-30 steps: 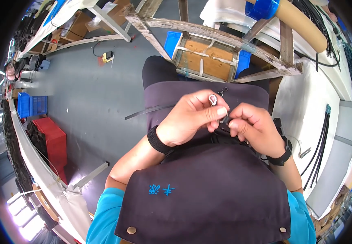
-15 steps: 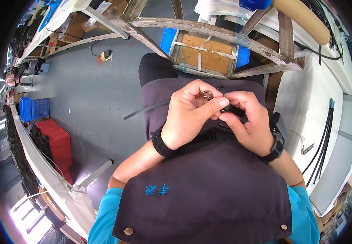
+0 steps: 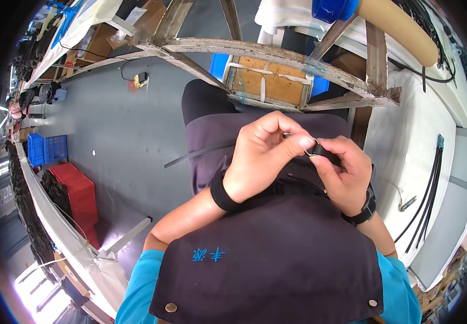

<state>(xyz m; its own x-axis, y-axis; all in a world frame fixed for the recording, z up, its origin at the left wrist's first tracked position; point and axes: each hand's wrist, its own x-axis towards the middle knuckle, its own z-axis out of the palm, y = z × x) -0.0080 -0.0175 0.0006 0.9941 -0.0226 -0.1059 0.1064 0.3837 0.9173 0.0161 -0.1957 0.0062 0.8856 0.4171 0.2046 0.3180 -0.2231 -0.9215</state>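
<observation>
Well left of the fingers, a blue crate [image 3: 47, 149] and a red crate [image 3: 79, 189] border the grey floor [image 3: 122, 124]. Nearer, a black strip [image 3: 193, 155] juts out left of the left fingers [image 3: 306, 142], which are closed in a pinch, apparently on a thin silver ring [image 3: 310, 154]. Just right of it, the right fingers [image 3: 347, 151] grip a dark band [image 3: 327, 153], above the apron [image 3: 266, 254]. The step in hand looks like fine fingertip work between band and ring; it seems to call for a steady left pinch and careful right-hand guidance. Beyond the fingers stands a worn wooden frame [image 3: 266, 51]; to their right, black cords [image 3: 437, 162] lie on a white-covered desk [image 3: 401, 135].
</observation>
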